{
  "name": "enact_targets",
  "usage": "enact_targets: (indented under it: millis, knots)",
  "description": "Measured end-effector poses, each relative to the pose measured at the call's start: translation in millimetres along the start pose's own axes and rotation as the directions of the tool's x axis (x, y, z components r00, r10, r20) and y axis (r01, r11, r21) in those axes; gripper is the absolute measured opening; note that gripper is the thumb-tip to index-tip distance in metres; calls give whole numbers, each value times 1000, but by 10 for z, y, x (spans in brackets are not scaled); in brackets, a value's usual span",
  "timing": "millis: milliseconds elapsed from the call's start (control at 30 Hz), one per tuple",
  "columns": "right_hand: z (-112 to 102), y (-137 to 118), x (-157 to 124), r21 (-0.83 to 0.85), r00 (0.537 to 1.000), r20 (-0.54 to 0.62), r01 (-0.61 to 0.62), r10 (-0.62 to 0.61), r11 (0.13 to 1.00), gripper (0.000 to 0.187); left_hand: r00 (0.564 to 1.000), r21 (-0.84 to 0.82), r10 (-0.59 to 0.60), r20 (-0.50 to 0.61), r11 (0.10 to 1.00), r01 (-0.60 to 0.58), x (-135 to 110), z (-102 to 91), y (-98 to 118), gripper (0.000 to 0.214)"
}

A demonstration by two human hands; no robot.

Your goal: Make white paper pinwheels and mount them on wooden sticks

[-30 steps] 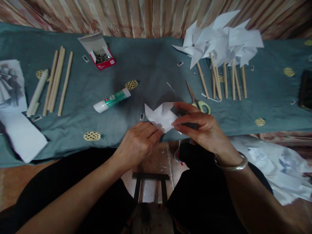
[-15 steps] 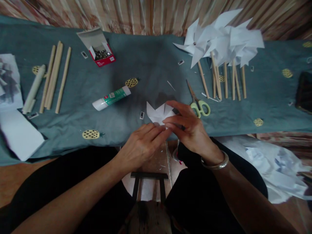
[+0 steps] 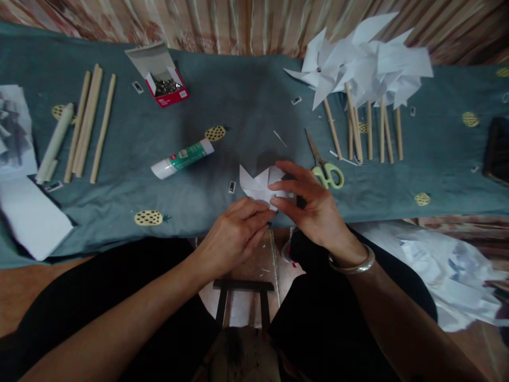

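Note:
A white paper pinwheel (image 3: 256, 183) with folded, pointed blades lies at the table's front edge, partly covered by my hands. My left hand (image 3: 236, 228) is closed on its lower edge, thumb and fingers pressed together. Over the right side of the pinwheel, my right hand (image 3: 308, 199) has its thumb and fingers curled, their tips at the paper near its middle. A small gap shows between that thumb and the nearest finger. Whether a pin sits at the centre is hidden. Green-handled scissors (image 3: 328, 172) lie just right of my right hand.
A glue stick (image 3: 183, 159) lies left of the pinwheel. Behind it stands an open red box (image 3: 170, 95) of metal pins. Wooden sticks (image 3: 89, 124) and white paper (image 3: 34, 217) are at the left. Finished pinwheels (image 3: 361, 66) on sticks lie at the back right.
My right thumb and fingers have spread a little apart and shifted slightly right. My left hand has drawn slightly down and left, with more of the pinwheel's right side showing.

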State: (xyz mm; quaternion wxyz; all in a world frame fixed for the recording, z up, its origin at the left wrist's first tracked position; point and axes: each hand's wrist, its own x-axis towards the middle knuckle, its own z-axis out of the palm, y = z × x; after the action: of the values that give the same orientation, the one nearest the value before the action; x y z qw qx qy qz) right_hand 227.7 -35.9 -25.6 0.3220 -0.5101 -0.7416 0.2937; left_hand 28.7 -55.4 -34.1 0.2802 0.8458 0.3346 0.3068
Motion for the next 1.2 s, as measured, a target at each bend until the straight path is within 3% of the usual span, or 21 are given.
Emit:
enact_targets:
  millis: [167, 433, 1200]
  knots:
    - [-60, -41, -44, -60, 999, -45, 10, -13, 998, 9, 999, -55, -45, -2, 997, 45, 11, -4, 0, 24]
    - [-32, -33, -95, -199, 993, -9, 118, -122, 973, 10, 999, -38, -32, -23, 999, 31, 18, 19, -19, 23]
    - [-34, -85, -113, -189, 997, 22, 71, -68, 979, 15, 997, 1, -78, 16, 997, 78, 65, -1, -12, 19]
